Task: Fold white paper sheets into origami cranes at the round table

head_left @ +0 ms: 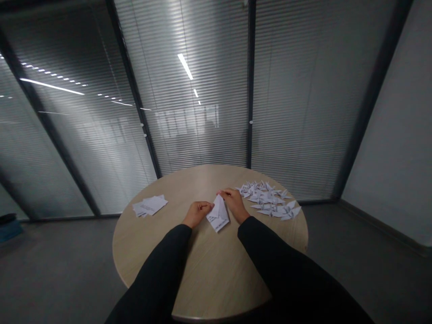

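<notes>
A partly folded sheet of white paper [218, 218] with printed lines lies between my hands on the round wooden table [202, 279]. It has creased flaps and a narrow upper end. My left hand [198, 213] pinches its left edge, fingers closed. At the top tip, my right hand [233, 202] is closed on the paper with thumb and forefinger. Several folded paper cranes [270, 199] are gathered on the table to the right of my right hand. A loose stack of white paper sheets [150, 205] rests on the left side.
Behind the table stands a glass partition with blinds [202, 135] and dark frame posts. A white wall [398, 157] is on the right. A blue bin [9, 228] sits on the grey floor at far left.
</notes>
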### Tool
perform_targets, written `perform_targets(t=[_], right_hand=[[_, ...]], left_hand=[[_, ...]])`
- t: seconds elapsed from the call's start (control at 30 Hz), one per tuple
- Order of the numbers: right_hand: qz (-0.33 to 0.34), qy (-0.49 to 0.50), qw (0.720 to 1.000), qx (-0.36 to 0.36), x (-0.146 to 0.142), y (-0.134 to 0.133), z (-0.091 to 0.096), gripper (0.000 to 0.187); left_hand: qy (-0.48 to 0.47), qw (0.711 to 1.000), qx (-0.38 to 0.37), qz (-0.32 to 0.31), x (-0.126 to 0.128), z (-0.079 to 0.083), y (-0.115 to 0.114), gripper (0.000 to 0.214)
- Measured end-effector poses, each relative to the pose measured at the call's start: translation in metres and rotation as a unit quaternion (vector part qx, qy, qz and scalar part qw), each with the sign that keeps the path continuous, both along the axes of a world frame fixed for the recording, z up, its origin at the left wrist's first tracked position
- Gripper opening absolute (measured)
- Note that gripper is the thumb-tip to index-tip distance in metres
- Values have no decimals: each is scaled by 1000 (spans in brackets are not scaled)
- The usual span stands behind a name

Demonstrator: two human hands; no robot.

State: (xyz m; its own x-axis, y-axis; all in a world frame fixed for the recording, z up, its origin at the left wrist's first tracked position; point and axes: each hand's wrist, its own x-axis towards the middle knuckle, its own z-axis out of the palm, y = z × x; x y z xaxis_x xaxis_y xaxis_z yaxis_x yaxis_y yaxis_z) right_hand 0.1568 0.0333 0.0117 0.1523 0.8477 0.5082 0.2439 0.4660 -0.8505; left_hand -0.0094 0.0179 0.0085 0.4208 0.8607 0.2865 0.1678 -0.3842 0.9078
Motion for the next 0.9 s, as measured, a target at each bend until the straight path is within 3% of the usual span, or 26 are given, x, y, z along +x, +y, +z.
perform_targets(t=[0.2, 0.47, 0.53, 0.63, 0.73, 0.9], right_hand=[[-43, 21, 999, -11, 8, 4, 0, 28], [-73, 35, 997, 6, 6, 5, 0, 28], [-85, 69, 994, 10, 13, 10, -2, 29], [-115, 194, 974, -23, 27, 19, -6, 32], [-75, 295, 951, -53, 32, 23, -8, 30], [-10, 298, 952, -72, 21, 15, -3, 28]], left_hand=[[7, 1000, 2, -1, 1, -4, 2, 38], [-13, 1000, -2, -1, 4, 5, -6, 36], [-26, 999, -30, -21, 3, 2, -5, 37], [-44, 994, -86, -59, 3, -7, -1, 42], [-59, 997, -56, -8, 0, -13, 3, 46], [-4, 991, 84, 102, -6, -8, 2, 38]])
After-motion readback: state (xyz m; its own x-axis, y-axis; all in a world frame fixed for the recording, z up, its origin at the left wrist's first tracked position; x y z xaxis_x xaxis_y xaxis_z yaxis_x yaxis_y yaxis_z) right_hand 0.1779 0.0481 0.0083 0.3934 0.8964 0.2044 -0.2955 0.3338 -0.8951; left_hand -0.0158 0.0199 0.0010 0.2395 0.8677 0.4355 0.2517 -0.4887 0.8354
